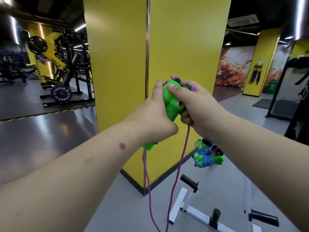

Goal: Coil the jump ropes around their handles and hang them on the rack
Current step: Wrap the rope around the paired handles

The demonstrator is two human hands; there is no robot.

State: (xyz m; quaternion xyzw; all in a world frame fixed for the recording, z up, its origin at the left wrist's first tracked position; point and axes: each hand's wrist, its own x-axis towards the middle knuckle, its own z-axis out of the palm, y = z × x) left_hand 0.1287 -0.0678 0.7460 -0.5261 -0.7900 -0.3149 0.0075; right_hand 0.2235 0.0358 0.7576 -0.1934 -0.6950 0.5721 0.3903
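Observation:
Two green jump rope handles (172, 102) are pressed side by side in front of a yellow pillar. My left hand (153, 114) wraps them from the left, its thumb lying along their side. My right hand (192, 104) grips them from the right with the thumb on top. Their purple rope (177, 173) hangs down in a long loop below both hands, with a few turns showing at the handle tops. Lower right, a white rack (179, 203) with black pegs stands on the floor. A blue rope coiled on green handles (206, 158) hangs on an upper peg.
The yellow pillar (184, 47) with a metal corner strip rises right behind my hands. Weight machines and a plate marked FITNESS (61, 95) fill the left background. A black frame (280, 91) and a green bin (272, 86) stand at the right.

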